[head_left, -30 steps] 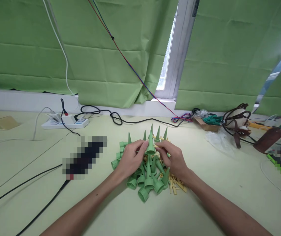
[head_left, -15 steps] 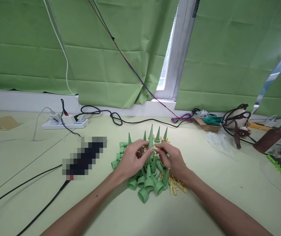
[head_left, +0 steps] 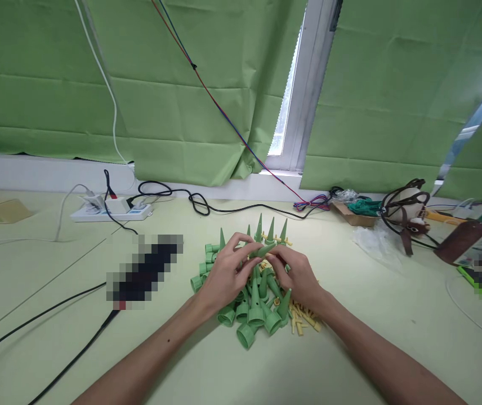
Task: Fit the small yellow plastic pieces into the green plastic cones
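Observation:
My left hand [head_left: 227, 271] pinches a green plastic cone [head_left: 263, 251] between thumb and fingers, its tip tilted to the right. Close against that cone, the fingertips of my right hand [head_left: 297, 271] are pressed together; whatever they hold is too small or hidden to make out. Below both hands lies a heap of similar green cones [head_left: 255, 314] with hollow round bases, some showing small side holes. Small yellow branched pieces [head_left: 303, 319] are scattered at the heap's right. Behind my hands, several cones [head_left: 283, 232] stand upright, with yellow pieces [head_left: 288, 242] sticking out near them.
A pixelated dark object [head_left: 146, 271] with black cables lies to the left. Farther back sit a white power strip [head_left: 112, 212] and a looping black cord [head_left: 232, 210]. Rightward are a cardboard box [head_left: 355, 215], a clear plastic bag [head_left: 376, 243] and a dark red bottle-like container [head_left: 469, 239].
The cone between my hands has tipped from upright to slanting right. My left fingers have shifted up and around it, while my right hand has barely moved.

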`<move>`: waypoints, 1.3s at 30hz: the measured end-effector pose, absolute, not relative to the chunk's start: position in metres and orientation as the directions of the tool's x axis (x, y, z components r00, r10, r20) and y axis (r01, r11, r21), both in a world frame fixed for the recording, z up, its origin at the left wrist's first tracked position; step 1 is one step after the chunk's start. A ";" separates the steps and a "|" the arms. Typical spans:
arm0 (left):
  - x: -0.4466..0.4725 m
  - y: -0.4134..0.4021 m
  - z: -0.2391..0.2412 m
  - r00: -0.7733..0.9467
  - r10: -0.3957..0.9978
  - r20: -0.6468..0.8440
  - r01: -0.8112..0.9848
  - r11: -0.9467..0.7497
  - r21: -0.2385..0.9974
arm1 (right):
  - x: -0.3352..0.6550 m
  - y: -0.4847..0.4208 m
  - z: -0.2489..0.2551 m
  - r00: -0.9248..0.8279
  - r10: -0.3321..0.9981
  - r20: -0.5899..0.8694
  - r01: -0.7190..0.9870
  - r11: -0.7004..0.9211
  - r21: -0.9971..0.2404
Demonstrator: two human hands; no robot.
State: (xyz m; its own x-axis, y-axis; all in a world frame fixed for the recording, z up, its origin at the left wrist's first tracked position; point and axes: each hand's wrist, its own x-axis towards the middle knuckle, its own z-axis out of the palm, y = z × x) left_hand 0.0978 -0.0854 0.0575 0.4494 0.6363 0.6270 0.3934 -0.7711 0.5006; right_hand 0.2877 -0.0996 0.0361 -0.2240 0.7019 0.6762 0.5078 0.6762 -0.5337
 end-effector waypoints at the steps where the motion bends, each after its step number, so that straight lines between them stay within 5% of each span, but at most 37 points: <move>1: 0.098 -0.085 0.058 0.448 0.638 0.627 0.396 -0.770 0.501 | 0.287 -0.100 0.037 -0.217 0.699 0.682 0.507 0.677 -0.533; 18: 0.100 -0.086 0.061 0.359 0.693 0.625 0.416 -0.719 0.557 | 0.288 -0.099 0.042 -0.217 0.653 0.725 0.518 0.707 -0.482; 31: 0.103 -0.091 0.072 0.334 0.846 0.415 0.365 -0.522 0.771 | 0.287 -0.101 0.045 -0.142 0.584 0.799 0.515 0.734 -0.444; 39: 0.103 -0.090 0.072 0.364 0.850 0.381 0.404 -0.513 0.757 | 0.287 -0.102 0.042 -0.165 0.556 0.815 0.501 0.759 -0.416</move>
State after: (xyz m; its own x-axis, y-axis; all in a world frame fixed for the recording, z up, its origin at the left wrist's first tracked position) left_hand 0.1026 -0.0899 0.0716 0.3643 0.8500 0.3806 0.4045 -0.5125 0.7574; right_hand 0.2866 -0.1017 0.0418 -0.1651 0.5559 0.8147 0.5013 0.7587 -0.4161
